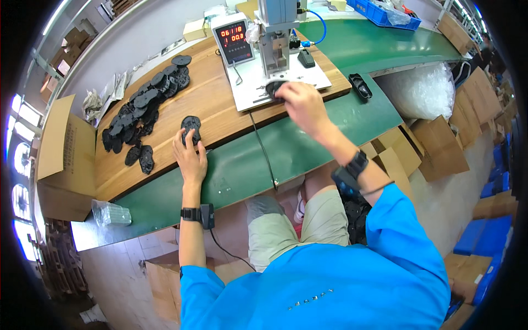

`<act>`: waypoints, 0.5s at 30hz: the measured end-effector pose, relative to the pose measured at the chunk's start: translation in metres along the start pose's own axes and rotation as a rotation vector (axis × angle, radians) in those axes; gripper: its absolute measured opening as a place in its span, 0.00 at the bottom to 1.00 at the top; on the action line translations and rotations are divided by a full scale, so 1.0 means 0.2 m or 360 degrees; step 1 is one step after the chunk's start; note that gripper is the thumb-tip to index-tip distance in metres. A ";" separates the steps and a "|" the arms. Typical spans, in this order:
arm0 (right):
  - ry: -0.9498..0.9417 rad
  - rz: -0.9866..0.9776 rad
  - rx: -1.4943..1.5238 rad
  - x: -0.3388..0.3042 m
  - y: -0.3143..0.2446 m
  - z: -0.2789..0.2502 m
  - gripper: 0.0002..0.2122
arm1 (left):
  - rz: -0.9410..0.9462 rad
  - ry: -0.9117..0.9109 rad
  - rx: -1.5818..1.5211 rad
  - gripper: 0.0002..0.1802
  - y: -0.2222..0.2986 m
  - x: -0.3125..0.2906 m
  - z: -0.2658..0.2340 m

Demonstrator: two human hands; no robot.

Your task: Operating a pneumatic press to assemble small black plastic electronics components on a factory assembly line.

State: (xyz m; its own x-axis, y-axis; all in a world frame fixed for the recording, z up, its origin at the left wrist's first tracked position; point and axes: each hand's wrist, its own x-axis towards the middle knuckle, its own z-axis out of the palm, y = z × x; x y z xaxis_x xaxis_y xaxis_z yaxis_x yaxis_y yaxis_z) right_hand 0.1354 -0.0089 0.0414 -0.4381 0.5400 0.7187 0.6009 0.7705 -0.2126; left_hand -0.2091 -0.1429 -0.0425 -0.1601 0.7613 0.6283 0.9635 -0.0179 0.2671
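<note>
Under the press [276, 49], my right hand [304, 107] has its fingers closed on a black oval part [275, 88] at the front of the white base plate [247, 93]. The hand covers some of that part. To the left, my left hand [191, 159] reaches over the wooden board with fingers spread. Its fingertips touch the lower end of a black sole-shaped part [191, 124] lying flat there. A heap of similar black flat parts [146, 99] spreads over the board further left, with two loose ones [146, 159] nearer me.
A control box [233, 38] with red digits stands left of the press. On the green table [352, 113] lies a black tray-like piece [361, 87]. A black cable [263, 148] crosses the front edge. An open carton [69, 159] and clear plastic container [111, 213] sit left.
</note>
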 end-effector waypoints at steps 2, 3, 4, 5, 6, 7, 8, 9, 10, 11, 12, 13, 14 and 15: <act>0.0124 -0.0192 0.0097 -0.09 -0.14 -0.07 0.08 | 0.0035 -0.0008 -0.0186 0.23 0.08 -0.02 -0.06; 0.0190 -0.0299 0.0156 -0.16 -0.21 -0.10 0.08 | 0.0033 -0.0047 -0.0338 0.23 0.17 -0.03 -0.11; 0.0186 -0.0392 0.0200 -0.21 -0.28 -0.15 0.09 | -0.0102 -0.0164 -0.0604 0.23 0.27 -0.04 -0.16; 0.0129 -0.0478 0.0246 -0.27 -0.33 -0.19 0.09 | -0.0264 -0.0414 -0.0968 0.25 0.38 -0.03 -0.22; 0.0069 -0.0570 0.0313 -0.33 -0.37 -0.22 0.09 | -0.0321 -0.0563 -0.1270 0.25 0.44 -0.05 -0.22; 0.0019 -0.0668 0.0374 -0.36 -0.41 -0.25 0.10 | -0.0368 -0.0699 -0.1575 0.25 0.50 -0.06 -0.22; -0.0007 -0.0749 0.0354 -0.38 -0.44 -0.27 0.08 | -0.0461 -0.0841 -0.1733 0.24 0.57 -0.06 -0.26; -0.0016 -0.0775 0.0373 -0.41 -0.46 -0.27 0.08 | -0.0552 -0.0986 -0.1891 0.23 0.63 -0.06 -0.29; -0.0019 -0.0801 0.0380 -0.43 -0.47 -0.28 0.07 | -0.0579 -0.1065 -0.1941 0.20 0.64 -0.06 -0.28; -0.0022 -0.0824 0.0384 -0.45 -0.48 -0.29 0.07 | -0.0616 -0.1112 -0.1943 0.19 0.64 -0.06 -0.29; -0.0036 -0.0825 0.0375 -0.46 -0.49 -0.31 0.07 | -0.0652 -0.1161 -0.1946 0.18 0.64 -0.05 -0.31; -0.0031 -0.0822 0.0388 -0.48 -0.49 -0.31 0.07 | -0.0686 -0.1209 -0.1948 0.17 0.64 -0.05 -0.33; -0.0027 -0.0819 0.0401 -0.50 -0.49 -0.32 0.07 | -0.0714 -0.1192 -0.1983 0.13 0.64 -0.04 -0.34; -0.0023 -0.0815 0.0414 -0.51 -0.49 -0.33 0.08 | -0.0717 -0.1192 -0.1960 0.11 0.64 -0.04 -0.33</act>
State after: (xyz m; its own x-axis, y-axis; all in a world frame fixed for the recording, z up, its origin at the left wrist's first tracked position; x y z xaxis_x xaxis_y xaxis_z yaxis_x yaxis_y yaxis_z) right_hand 0.1650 -0.1617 0.0321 -0.6403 0.0792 0.7640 0.1263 0.9920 0.0031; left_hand -0.0984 -0.1948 0.0349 0.1247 0.9893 -0.0759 0.0277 0.0730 0.9970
